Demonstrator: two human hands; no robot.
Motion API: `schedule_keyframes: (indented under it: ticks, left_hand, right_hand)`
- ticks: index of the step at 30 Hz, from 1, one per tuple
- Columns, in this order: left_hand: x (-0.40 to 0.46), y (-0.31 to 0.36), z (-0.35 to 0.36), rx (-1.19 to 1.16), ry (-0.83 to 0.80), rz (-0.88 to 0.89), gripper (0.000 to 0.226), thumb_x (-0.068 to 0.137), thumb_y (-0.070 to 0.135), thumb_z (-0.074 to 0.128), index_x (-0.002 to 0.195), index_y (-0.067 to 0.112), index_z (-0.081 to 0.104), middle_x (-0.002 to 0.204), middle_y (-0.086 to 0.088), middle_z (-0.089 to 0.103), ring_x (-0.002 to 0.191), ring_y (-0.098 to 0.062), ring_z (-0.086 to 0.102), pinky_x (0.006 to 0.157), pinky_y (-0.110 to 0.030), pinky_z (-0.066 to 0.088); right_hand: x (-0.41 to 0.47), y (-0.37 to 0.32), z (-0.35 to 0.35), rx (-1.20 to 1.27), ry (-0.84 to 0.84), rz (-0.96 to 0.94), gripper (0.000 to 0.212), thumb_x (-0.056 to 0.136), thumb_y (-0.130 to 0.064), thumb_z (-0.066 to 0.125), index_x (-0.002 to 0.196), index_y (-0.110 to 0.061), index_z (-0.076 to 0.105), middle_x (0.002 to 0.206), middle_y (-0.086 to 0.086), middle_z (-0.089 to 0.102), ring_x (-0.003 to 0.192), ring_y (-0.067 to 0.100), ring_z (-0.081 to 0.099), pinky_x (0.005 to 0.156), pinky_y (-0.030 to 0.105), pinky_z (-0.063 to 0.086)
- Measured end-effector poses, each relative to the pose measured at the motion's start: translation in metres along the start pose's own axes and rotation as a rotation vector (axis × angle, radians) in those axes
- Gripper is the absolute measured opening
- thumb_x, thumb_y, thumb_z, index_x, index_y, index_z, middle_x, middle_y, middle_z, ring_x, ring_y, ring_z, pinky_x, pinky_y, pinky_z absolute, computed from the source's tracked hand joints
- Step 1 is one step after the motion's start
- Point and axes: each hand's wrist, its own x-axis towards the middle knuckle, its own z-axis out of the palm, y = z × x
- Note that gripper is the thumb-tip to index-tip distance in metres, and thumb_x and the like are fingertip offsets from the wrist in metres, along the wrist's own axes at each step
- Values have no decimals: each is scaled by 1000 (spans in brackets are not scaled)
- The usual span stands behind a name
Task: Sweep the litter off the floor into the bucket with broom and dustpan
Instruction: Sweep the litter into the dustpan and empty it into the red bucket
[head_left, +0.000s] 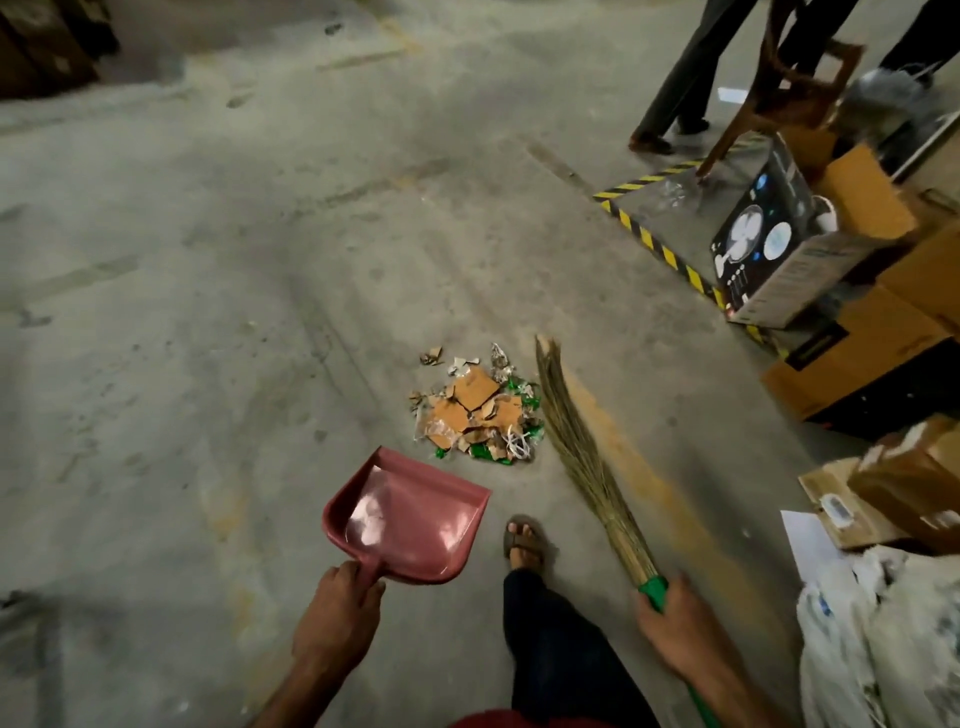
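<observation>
The left hand (337, 597) is curling its fingers around the handle of the pink dustpan (410, 514), holding the pan just above the concrete floor (208, 312) with its open lip facing toward the litter pile (480, 410), near it but not touching. The right hand (675, 629) is gripping the green handle of the grass broom (576, 447), whose bristles are angling down along the right edge of the pile, their tips lying just beyond it. The litter itself, torn cardboard scraps, green bits and clear plastic, is sitting gathered in a loose heap between pan and broom, just ahead of the sandalled foot (524, 540). No bucket is showing anywhere in view, so where the load must go cannot be told. Looking ahead, the pan appears to be floating rather than pressing flat; if the lip is not seated on the floor, a sweep is likely to push scraps underneath it. A hard stroke could also scatter the light plastic past the pan's far side, and the stacked cardboard boxes (857, 374) on the right are crowding the broom's backswing.
</observation>
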Motion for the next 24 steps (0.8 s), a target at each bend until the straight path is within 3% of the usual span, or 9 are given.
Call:
schedule_keyframes:
  ticks: [4,8,11,14,18,24]
  left_hand:
    - [60,59,13,70,-36,0,22,92,34,57,108,20,61,99,-2,59,94,-24,61,79,-40,52]
    - [118,114,22,181,-63,-25,26,92,33,58,115,24,63,103,-4,59,96,-26,64,79,-37,52]
    - [153,135,34,237,-108,-34,24,91,35,57,114,32,61,99,0,56,95,-24,64,77,-37,52]
    - [197,139,64,304,-192,-40,25,90,36,53,114,34,59,96,2,54,92,-23,64,76,-36,52]
    - [259,126,131,347,-305,-70,31,89,42,46,117,33,55,100,1,54,94,-23,64,77,-35,52]
    - [367,83,265,339,-421,-176,31,92,35,51,116,17,57,114,-10,56,104,-30,60,88,-36,48]
  right_hand:
    - [73,-26,-33,-29,-46,-53,37,96,-50,46,120,-22,43,88,2,62,76,25,63,70,37,54]
    - [136,-52,-68,-171,-80,-25,38,98,-48,45,120,-16,43,102,4,63,86,25,61,69,31,44]
    - [180,-64,-78,-208,-75,-6,36,95,-45,50,113,-14,46,112,10,66,101,29,66,75,33,49]
    - [232,-75,-73,-198,-99,5,38,93,-43,54,120,-20,42,104,10,69,95,31,67,71,35,49]
    - [306,-91,-40,-189,-105,-70,64,94,-38,54,150,-40,23,113,3,60,95,26,64,73,34,51]
    - [450,-108,37,-266,110,-87,65,91,-30,59,147,-46,31,112,8,53,98,33,61,78,38,51]
